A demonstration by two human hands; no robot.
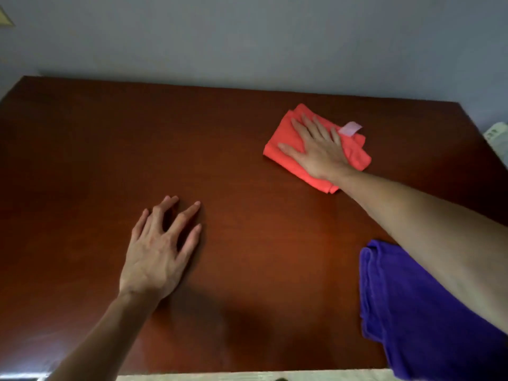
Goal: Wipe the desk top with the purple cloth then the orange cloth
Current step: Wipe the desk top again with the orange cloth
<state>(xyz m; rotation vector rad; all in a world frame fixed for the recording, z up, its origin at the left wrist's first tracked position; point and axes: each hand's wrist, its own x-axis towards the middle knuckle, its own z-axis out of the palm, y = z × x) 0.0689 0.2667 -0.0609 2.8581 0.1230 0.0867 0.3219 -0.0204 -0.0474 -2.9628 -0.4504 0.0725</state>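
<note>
Head view: right hand (319, 152) flat, fingers spread, pressing orange cloth (283, 138) on far-right desk (247, 257). Left hand (156, 251) splayed, bare, bracing. Purple cloth (412, 312) bunched near right edge. I reckon the orange cloth's soft, light; palm mid-fold stops bunching.

A plain grey-blue wall (247, 37) rises behind, a white object (497, 136) at right.

Dim room, plain wall

A grey-blue wall (247, 37) rises behind the reddish-brown wooden table (82, 160); lighting is low.
</note>
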